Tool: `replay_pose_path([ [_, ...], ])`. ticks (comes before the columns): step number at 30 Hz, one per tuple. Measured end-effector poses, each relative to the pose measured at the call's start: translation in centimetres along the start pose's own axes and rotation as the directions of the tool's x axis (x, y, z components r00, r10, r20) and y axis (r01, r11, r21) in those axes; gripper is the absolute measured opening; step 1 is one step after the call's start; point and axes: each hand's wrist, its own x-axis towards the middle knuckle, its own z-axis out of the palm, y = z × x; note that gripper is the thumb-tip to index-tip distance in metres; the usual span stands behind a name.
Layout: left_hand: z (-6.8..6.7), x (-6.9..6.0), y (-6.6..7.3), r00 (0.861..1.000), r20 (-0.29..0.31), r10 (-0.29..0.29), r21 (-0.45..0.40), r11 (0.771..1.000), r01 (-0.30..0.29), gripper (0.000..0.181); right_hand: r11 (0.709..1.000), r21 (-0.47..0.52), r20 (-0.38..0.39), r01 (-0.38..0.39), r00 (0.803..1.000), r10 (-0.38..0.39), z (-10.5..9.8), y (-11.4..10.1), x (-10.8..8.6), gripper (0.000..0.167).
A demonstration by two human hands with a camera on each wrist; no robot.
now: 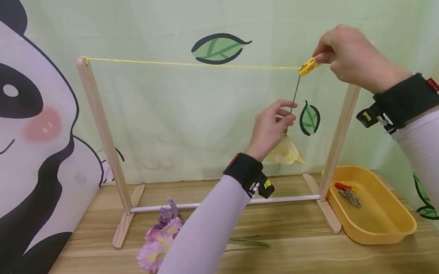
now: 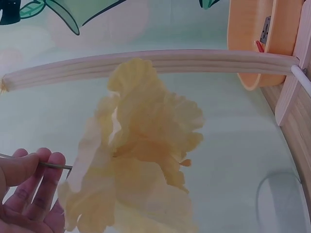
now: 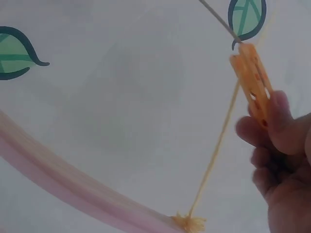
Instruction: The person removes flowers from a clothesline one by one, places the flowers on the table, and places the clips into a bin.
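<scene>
A yellow clothespin (image 1: 308, 67) is pinched between the thumb and fingers of my right hand (image 1: 354, 58). Its tip sits at the yellow string (image 1: 178, 64), and the upper end of a flower stem (image 3: 221, 19) meets that tip in the right wrist view. Lower down, my left hand (image 1: 269, 129) holds the same stem between thumb and fingers, close to the bloom. The pale yellow artificial flower (image 2: 141, 145) hangs upside down, its petals below the left hand. Whether the clothespin bites both string and stem is too small to tell.
A wooden frame with a left post (image 1: 102, 136), a right post (image 1: 339, 141) and a white bottom rod (image 1: 287, 199) carries the string. Pink and purple artificial flowers (image 1: 155, 248) lie behind my left sleeve. At right, a yellow tray (image 1: 381, 238) holds several clothespins (image 1: 348, 194).
</scene>
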Motion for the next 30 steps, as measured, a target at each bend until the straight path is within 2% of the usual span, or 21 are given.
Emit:
replay_pose_path([
  [3, -0.2, -0.1, 0.0, 1.0, -0.021, 0.017, -0.007, 1.0, -0.017, 0.027, 0.999, 0.031, -0.107, -0.015, 0.994, 0.018, 0.2, 0.0, -0.2, 0.013],
  [5, -0.4, -0.1, -0.1, 0.999, -0.035, 0.025, -0.011, 1.0, -0.026, 0.026, 0.998, 0.051, -0.187, -0.026, 0.982, 0.035, 0.4, 0.1, -0.4, 0.013],
  [9, -0.8, -0.2, -0.1, 0.998, -0.048, 0.032, -0.031, 0.999, -0.034, 0.027, 0.996, 0.084, -0.323, -0.042, 0.944, 0.067, 0.8, 0.3, -0.7, 0.016],
  [13, -1.3, -0.7, -0.3, 0.998, -0.049, 0.034, -0.051, 0.998, -0.037, 0.027, 0.991, 0.12, -0.412, -0.052, 0.906, 0.097, 1.1, 0.5, -0.9, 0.016],
  [16, -1.8, -1.3, -0.5, 0.998, -0.041, 0.038, -0.058, 0.998, -0.04, 0.027, 0.988, 0.146, -0.449, -0.055, 0.886, 0.115, 1.3, 0.4, -1.2, 0.016],
  [21, -3.3, -3.0, -1.0, 0.999, -0.01, 0.05, -0.05, 0.997, -0.051, 0.028, 0.978, 0.203, -0.465, -0.044, 0.875, 0.136, 1.7, -0.1, -2.0, 0.019],
  [25, -4.9, -4.7, -1.6, 0.999, 0.008, 0.054, -0.035, 0.998, -0.054, 0.028, 0.967, 0.254, -0.474, -0.012, 0.87, 0.135, 2.3, -0.4, -3.0, 0.027],
  [30, -6.5, -6.6, -2.6, 0.999, -0.003, 0.046, -0.028, 0.999, -0.046, 0.028, 0.949, 0.316, -0.441, -0.017, 0.883, 0.163, 3.6, -0.4, -4.3, 0.036],
])
